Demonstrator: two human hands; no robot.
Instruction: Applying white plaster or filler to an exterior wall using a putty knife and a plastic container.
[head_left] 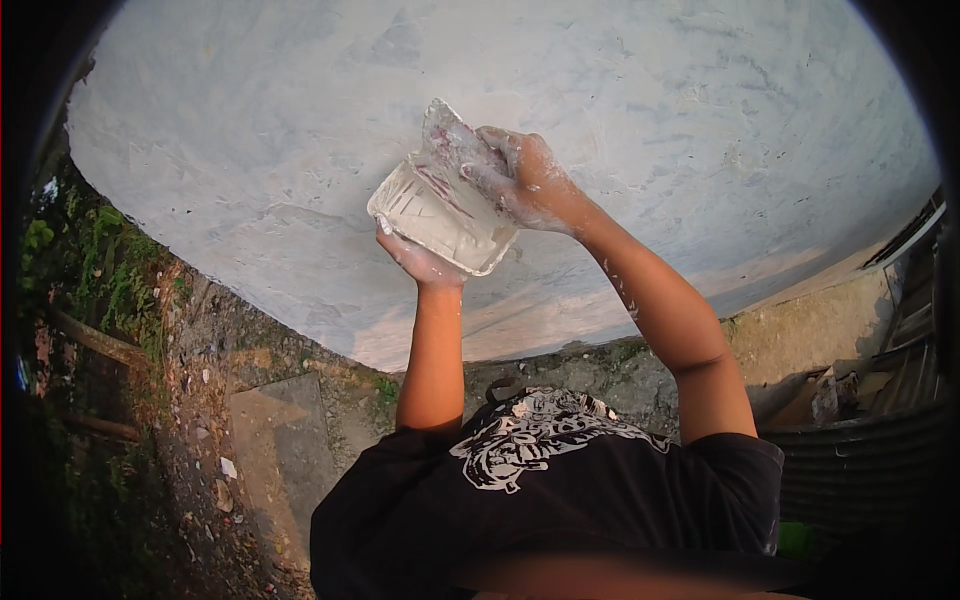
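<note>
My left hand (pixel 425 260) holds up a shallow, pale rectangular tub (pixel 408 212) from beneath, with its fingers wrapped about the near left corner. Inside the tub lies a creamy white paste, smeared over the walls and rim. Closed round a flat, paste-coated scraper (pixel 447 140), my right hand (pixel 525 180) is over the tub's far right side. The scraper is tilted, one corner pointing up and away, and its lower edge reaches into the tub. White paste covers both hands and spots the right forearm. Behind them stands a wall (pixel 640 110) coated in uneven pale grey-white filler.
Rough, stony ground with a flat concrete slab (pixel 285 440) runs along the wall's foot at left. Green plants (pixel 100 260) and a log (pixel 100 340) are at far left. Corrugated metal sheets (pixel 860 470) and wood scraps (pixel 825 395) lie at lower right.
</note>
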